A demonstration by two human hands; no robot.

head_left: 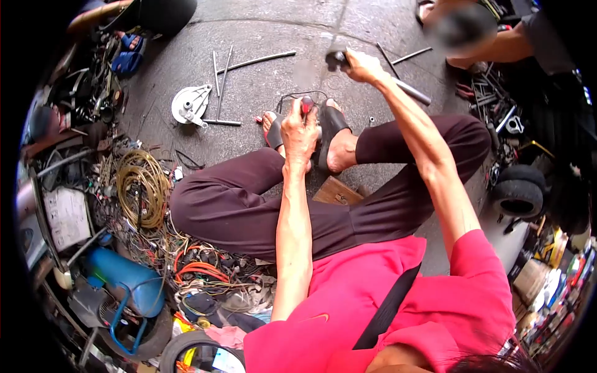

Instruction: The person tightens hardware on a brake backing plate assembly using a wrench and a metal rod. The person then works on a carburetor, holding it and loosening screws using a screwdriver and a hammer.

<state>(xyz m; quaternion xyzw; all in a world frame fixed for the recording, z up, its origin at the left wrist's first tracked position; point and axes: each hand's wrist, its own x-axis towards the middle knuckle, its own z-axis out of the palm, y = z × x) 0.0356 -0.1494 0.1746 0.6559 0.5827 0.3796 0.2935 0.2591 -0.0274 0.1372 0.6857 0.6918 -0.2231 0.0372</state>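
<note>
My left hand (300, 133) is closed around a red-and-black tool handle (306, 104), held upright between my sandalled feet. Whatever lies below that fist is mostly hidden. Farther out on the right, my right hand (364, 66) grips what looks like a hammer (336, 59), its dark head raised past my fingers. A thick grey bar (411, 92) shows behind that wrist; I cannot tell whether it is the hammer's handle. Thin dark cord (292, 95) loops around my toes. A wooden block (336, 191) lies between my legs.
A silver brake plate (189, 104) and several metal rods (256, 61) lie on the concrete to the left. Coiled tubing (142, 189), tangled wires and a blue tank (127, 280) crowd the left side. Another person's arm (497, 53) reaches in at upper right, above stacked tyres (519, 189).
</note>
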